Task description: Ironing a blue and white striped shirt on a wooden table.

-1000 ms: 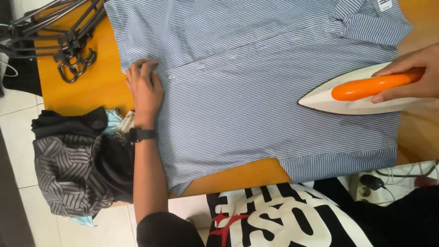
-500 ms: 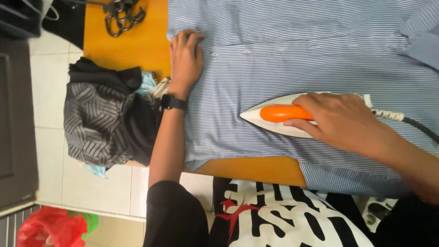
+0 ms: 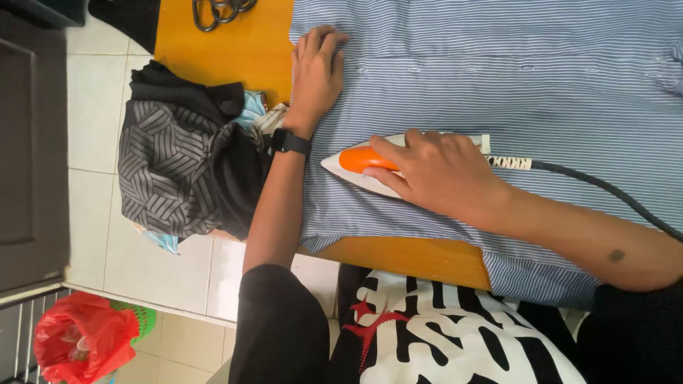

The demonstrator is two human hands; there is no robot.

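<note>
A blue-and-white striped shirt (image 3: 498, 78) lies spread flat on an orange wooden table (image 3: 228, 50). My left hand (image 3: 316, 75) presses flat on the shirt's left edge, fingers together, with a black watch on the wrist. A white iron with an orange handle (image 3: 352, 162) rests on the shirt near its lower left part. My right hand (image 3: 441, 171) grips that handle. The iron's black cord (image 3: 605, 188) trails off to the right over my forearm.
A pile of dark and grey patterned clothes (image 3: 178, 163) hangs over the table's left end. Black hanger hooks (image 3: 217, 11) lie at the top edge. A red plastic bag (image 3: 78, 338) sits on the tiled floor at lower left.
My right hand has slid the iron leftward across the shirt, toward my left hand. The view has shifted left. My left hand stays pressed on the shirt's edge.
</note>
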